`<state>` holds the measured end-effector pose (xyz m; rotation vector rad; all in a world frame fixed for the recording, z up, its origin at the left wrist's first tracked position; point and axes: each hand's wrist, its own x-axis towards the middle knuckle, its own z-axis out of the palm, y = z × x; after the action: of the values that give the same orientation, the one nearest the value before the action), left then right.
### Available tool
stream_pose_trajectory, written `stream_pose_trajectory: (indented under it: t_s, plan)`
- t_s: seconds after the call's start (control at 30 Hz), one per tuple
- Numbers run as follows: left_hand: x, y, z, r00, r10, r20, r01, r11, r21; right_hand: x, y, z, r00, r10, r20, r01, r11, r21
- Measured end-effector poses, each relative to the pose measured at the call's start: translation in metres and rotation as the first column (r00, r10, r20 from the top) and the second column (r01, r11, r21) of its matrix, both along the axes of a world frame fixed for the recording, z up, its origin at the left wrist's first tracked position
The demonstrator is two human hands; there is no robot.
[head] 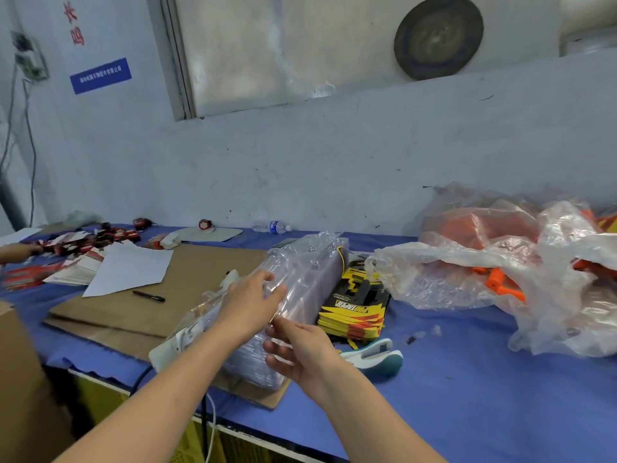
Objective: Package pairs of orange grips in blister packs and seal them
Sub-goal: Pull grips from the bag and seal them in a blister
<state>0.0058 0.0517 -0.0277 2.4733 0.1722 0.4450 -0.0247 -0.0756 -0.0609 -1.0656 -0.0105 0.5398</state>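
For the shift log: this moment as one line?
step: taking blister pack off stack | left hand: grips pack | right hand: grips pack | orange grips: in bag

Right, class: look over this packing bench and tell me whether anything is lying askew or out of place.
The water bottle lies on its side by the back wall. The yellow cards beside the clear blister packs are stacked unevenly, lower ones fanned out.

Before me the cloth-covered table (467, 379) is deep blue. The plastic blister shells (300, 279) are clear. The printed cardboard cards (354, 309) are yellow and black with jagged red streaks. The plastic grips (497, 279) glow bright orange through a milky, translucent plastic bag (434, 262).
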Motion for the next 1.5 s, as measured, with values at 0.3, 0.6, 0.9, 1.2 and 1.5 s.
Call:
stream_pose_trajectory:
  t_s: [0.3, 0.6, 0.9, 1.2, 1.5]
  plan:
    - [0.003, 0.004, -0.001, 1.0, -0.001, 0.005, 0.001, 0.998, -0.059, 0.0, 0.015, -0.011, 0.977, -0.007, -0.213, 0.052, 0.977, 0.208]
    - [0.003, 0.004, 0.004, 1.0, -0.003, 0.013, 0.003, 0.998, -0.058, 0.002, 0.019, -0.012, 0.975, -0.122, -0.188, 0.137, 0.988, 0.072]
    - [0.012, 0.019, 0.07, 0.978, 0.015, 0.207, 0.019, 0.986, -0.164, 0.01, 0.026, -0.006, 0.976, -0.218, -0.005, 0.214, 0.963, -0.166]
    - [-0.005, 0.003, 0.114, 0.899, -0.033, 0.438, 0.285, 0.802, -0.525, 0.011, 0.016, -0.003, 0.972, -0.146, 0.183, 0.205, 0.911, -0.359]
    - [-0.03, -0.033, 0.074, 0.579, -0.75, 0.318, 0.424, -0.056, -0.904, 0.011, -0.152, 0.082, 0.773, -0.548, 0.321, 0.447, 0.829, 0.337]
